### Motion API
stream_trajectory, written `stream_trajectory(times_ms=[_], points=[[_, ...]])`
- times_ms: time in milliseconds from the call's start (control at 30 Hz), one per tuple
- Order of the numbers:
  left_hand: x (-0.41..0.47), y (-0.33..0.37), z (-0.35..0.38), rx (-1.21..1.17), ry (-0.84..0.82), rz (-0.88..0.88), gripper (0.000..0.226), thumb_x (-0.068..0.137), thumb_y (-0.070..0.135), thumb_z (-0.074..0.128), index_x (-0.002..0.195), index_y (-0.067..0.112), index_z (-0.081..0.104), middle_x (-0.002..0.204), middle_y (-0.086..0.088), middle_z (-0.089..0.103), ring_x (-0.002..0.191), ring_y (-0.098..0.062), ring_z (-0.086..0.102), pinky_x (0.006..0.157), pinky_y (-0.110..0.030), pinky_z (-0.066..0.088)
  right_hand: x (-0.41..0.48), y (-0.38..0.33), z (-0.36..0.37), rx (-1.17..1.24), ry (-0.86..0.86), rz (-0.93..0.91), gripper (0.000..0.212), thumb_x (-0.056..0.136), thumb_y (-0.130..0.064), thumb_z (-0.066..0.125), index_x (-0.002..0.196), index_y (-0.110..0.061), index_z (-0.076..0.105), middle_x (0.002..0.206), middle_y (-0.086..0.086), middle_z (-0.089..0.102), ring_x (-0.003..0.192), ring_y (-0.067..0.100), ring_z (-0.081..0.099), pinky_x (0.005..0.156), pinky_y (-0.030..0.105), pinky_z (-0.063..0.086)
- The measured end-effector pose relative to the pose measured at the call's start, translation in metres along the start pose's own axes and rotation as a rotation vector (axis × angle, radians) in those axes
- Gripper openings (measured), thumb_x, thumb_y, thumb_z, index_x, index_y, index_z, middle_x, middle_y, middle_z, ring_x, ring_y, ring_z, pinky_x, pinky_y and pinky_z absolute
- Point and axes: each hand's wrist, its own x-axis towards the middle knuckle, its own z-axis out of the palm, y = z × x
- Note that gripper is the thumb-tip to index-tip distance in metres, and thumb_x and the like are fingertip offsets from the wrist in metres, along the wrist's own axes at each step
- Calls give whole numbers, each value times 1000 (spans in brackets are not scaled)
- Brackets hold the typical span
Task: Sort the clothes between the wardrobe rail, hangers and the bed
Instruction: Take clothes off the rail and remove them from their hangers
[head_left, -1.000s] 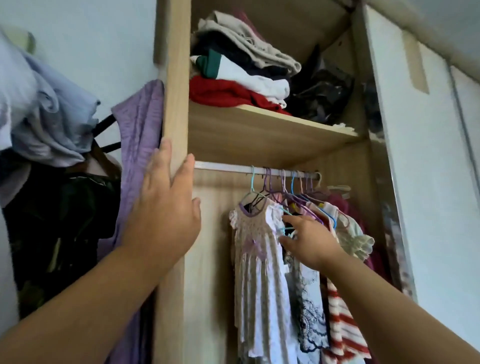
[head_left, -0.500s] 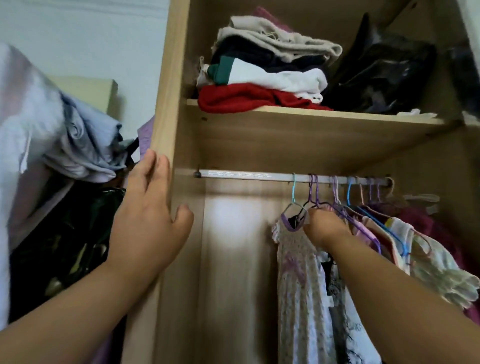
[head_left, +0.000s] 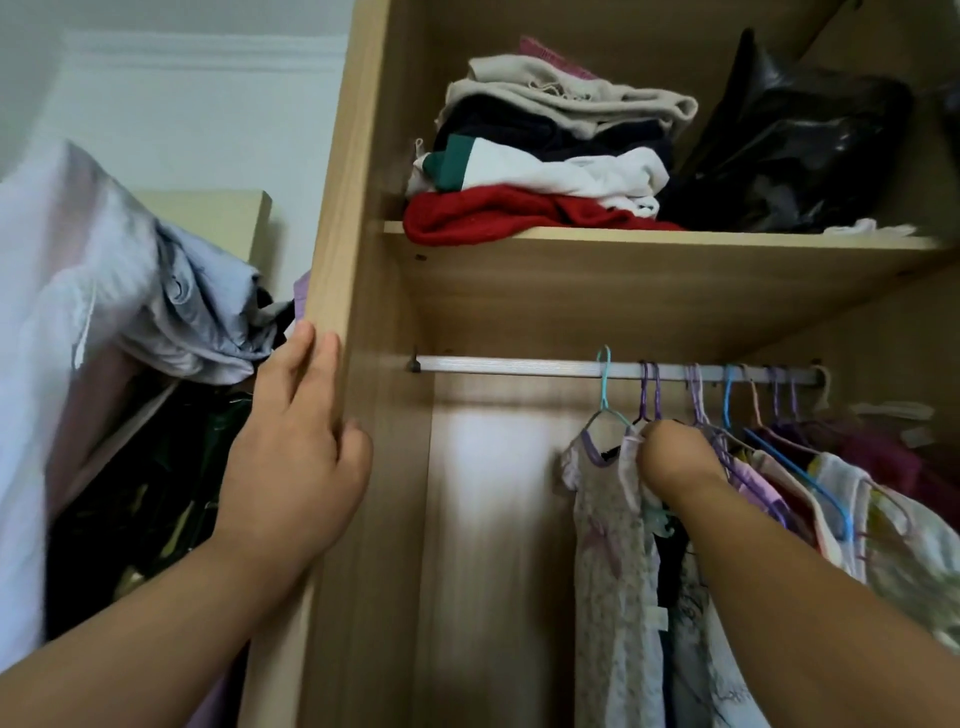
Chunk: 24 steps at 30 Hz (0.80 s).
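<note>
A metal wardrobe rail (head_left: 519, 365) runs under the shelf, with several coloured hangers bunched at its right end. A pale flowered child's dress (head_left: 610, 545) hangs leftmost on a teal hanger (head_left: 604, 384). My right hand (head_left: 675, 457) reaches in just right of that dress, fingers curled into the garments below the purple hangers (head_left: 649, 389); what exactly it grips is hidden. My left hand (head_left: 296, 457) rests on the front edge of the wardrobe's left side panel (head_left: 332, 218), fingers straight, thumb on the inner face.
The shelf (head_left: 675, 249) above holds a stack of folded clothes (head_left: 545, 156) and a black plastic bag (head_left: 795, 150). Left of the wardrobe hang a pale blue garment (head_left: 197, 312) and dark clothes (head_left: 145, 493). The rail's left half is bare.
The view tilted up and closer. My right hand rose from the dresses' fronts to their necks by the hangers. My left hand stayed on the panel edge.
</note>
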Motion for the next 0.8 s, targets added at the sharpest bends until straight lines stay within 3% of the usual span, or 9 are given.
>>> stream_trajectory(times_ms=[167, 267, 500, 600, 733, 800], points=[[1, -1, -1, -21, -26, -9, 69, 81, 23, 48, 146, 9, 30, 154, -10, 20, 138, -18, 22, 104, -28, 26, -16, 6, -27, 7, 57, -4, 24, 89, -1, 41, 99, -2, 63, 99, 21, 66, 96, 37, 62, 77, 38, 48], [0, 1, -3, -9, -50, -13, 71, 80, 24, 48, 146, 7, 30, 154, -12, 21, 139, -22, 23, 106, -36, 32, -24, 8, -44, -20, 87, -29, 28, 90, 4, 38, 103, -2, 62, 101, 21, 65, 96, 37, 61, 75, 38, 47], [-1, -1, -3, -4, -48, 16, 73, 73, 21, 49, 142, 1, 36, 150, -19, 29, 135, -28, 32, 97, -42, 43, -25, -14, -71, -36, 147, -83, 34, 93, -5, 39, 117, -8, 62, 116, 20, 64, 107, 37, 59, 87, 37, 48], [0, -4, -2, 37, -53, 45, 73, 71, 20, 50, 139, -4, 39, 145, -24, 35, 134, -32, 36, 101, -39, 38, -40, -9, -69, -36, 153, -88, 33, 95, -8, 38, 118, -10, 62, 116, 19, 64, 105, 37, 60, 85, 38, 49], [-2, -1, -2, 188, -124, 172, 77, 70, 32, 44, 139, -1, 39, 146, -25, 35, 136, -41, 31, 107, -51, 31, -75, 10, -75, 132, 220, -83, 29, 95, -14, 44, 118, -11, 62, 114, 18, 66, 103, 36, 60, 83, 37, 47], [-12, 15, 2, 151, -160, 255, 74, 72, 35, 42, 138, 1, 42, 146, -22, 36, 137, -40, 30, 107, -52, 29, -98, 24, -84, 166, 219, -86, 30, 95, -15, 47, 120, -13, 63, 113, 15, 67, 102, 33, 61, 82, 35, 47]])
